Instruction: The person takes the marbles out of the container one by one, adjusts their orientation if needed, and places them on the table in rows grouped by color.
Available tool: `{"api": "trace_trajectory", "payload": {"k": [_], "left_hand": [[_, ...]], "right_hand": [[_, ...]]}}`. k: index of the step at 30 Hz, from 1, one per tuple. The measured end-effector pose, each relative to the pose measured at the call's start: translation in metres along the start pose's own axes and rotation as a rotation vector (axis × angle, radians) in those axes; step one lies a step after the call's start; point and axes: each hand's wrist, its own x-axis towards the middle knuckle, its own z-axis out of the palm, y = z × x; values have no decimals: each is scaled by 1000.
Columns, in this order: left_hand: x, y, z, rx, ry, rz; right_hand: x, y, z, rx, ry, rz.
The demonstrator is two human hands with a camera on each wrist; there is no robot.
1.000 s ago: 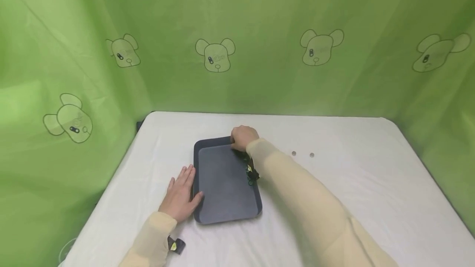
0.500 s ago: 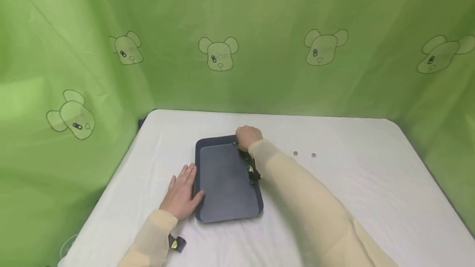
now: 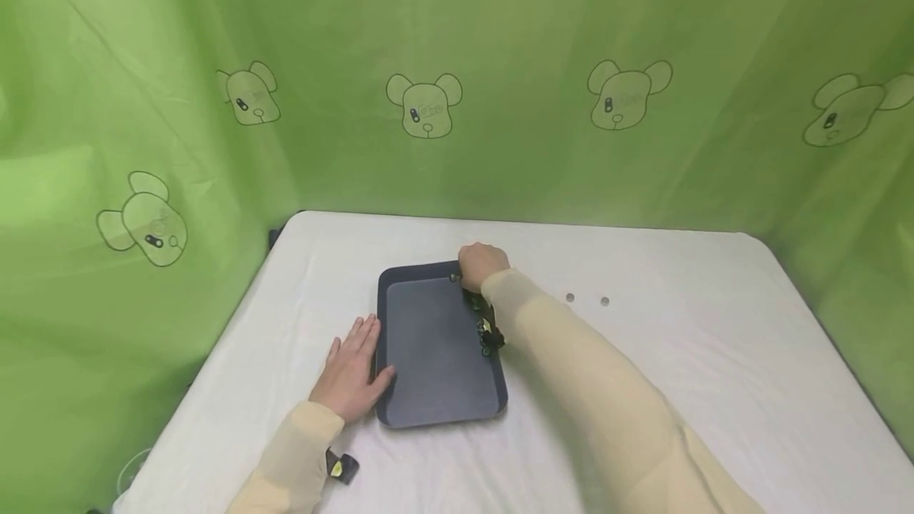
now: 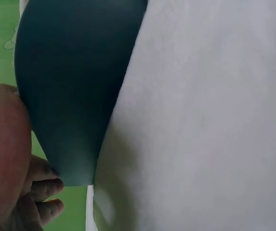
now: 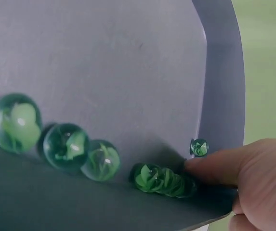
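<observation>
A dark grey rectangular tray (image 3: 435, 411) lies on the white-covered table. My left hand (image 3: 350, 375) rests along its left side, fingers straight against the outer wall and thumb over the rim. At the far right corner, my right hand (image 3: 483, 266) grips the tray wall; in the right wrist view its thumb (image 5: 215, 166) is inside and the other fingers are mostly hidden outside. Several clear glass marbles with green swirls line the right wall, among them a large-looking marble (image 5: 16, 122). One small marble (image 5: 200, 147) sits by the far wall beside the thumb.
Two small round greyish pieces (image 3: 587, 300) lie on the white tablecloth (image 3: 678, 371), right of the right forearm. A green curtain (image 3: 528, 173) with bear-head drawings surrounds the table's back and sides. Dark wrist-camera mounts hang under both cream sleeves.
My right hand has slid slightly right along the far wall toward the tray's corner, and a marble now shows beside it. The left hand stays at the tray's left side.
</observation>
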Motion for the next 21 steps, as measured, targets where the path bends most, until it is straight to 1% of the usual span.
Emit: {"api": "trace_trajectory", "payload": {"k": [3,6,9,13,17,21], "left_hand": [[0,0,1,3,-4,-2],[0,0,1,2,9,1],[1,0,1,10,20,1],[0,-1,1,35,16,-2],[0,-1,1,48,26,1],[-1,0,1,54,25,-10]], "right_hand": [[-2,2,-2,46,-17,0],[-5,3,-6,103,-10,1],[-15,6,-16,173,15,0],[-31,13,-30,247,48,0],[-47,29,-43,301,92,-8],[-63,56,-48,322,128,-6]]}}
